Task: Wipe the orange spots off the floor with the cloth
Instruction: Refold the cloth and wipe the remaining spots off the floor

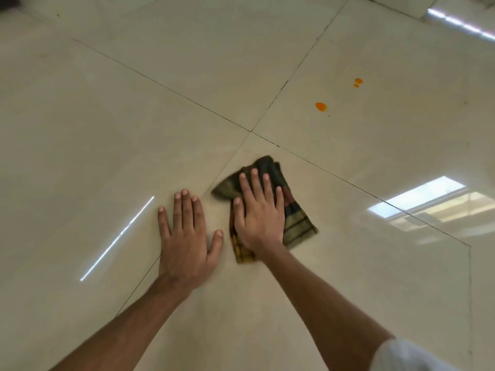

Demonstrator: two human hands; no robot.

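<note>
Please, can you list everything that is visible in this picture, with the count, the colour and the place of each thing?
floor: one, glossy beige tiles with dark joint lines, fills the view
orange spots: three larger ones plus a tiny speck, orange, on the upper right tile; one spot nearer the cloth, a touching pair farther away
cloth: one, dark green and brown with stripes, crumpled on the floor right of centre, apart from the spots
light reflections: a thin white streak at left, a window shape at right
left hand: one, flat on the bare floor beside the cloth, not touching it
right hand: one, pressed flat on top of the cloth
sleeve: white, bottom right corner
</note>
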